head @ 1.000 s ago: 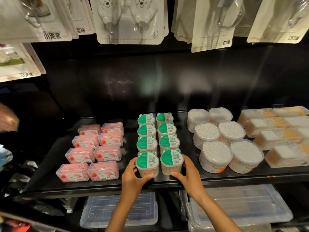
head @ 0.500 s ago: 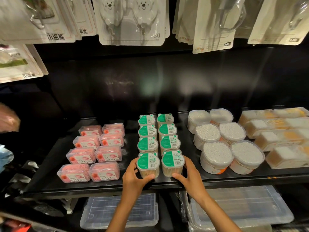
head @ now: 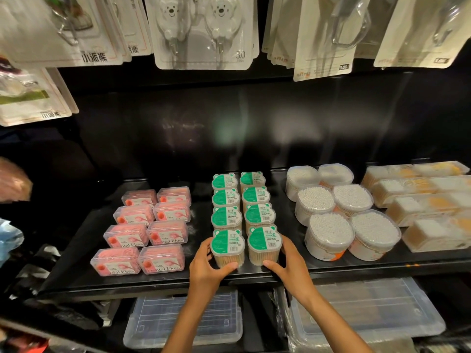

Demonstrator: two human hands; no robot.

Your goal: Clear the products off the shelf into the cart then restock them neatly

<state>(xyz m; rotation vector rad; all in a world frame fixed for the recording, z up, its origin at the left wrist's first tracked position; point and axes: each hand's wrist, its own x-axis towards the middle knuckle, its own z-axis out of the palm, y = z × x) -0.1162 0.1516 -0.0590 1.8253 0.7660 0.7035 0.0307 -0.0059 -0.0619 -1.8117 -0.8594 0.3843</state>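
On the black shelf (head: 76,273) two rows of green-lidded toothpick tubs run front to back. My left hand (head: 206,266) curls round the front left tub (head: 227,247), thumb under its front face. My right hand (head: 288,263) curls round the front right tub (head: 265,244) the same way. Both tubs stand upright on the shelf near its front edge. Left of them lie pink dental floss boxes (head: 142,235) in two rows. To the right stand round tubs of cotton swabs (head: 349,225) and long clear swab boxes (head: 423,202).
Carded hooks (head: 204,31) hang in packs from pegs above the shelf. Clear lidded storage boxes (head: 183,319) sit on the level below. Another person's hand (head: 12,184) shows at the left edge. The shelf's back half behind the products is bare black.
Both hands stay round the two front tubs. The view has shifted slightly; the tubs have barely moved.
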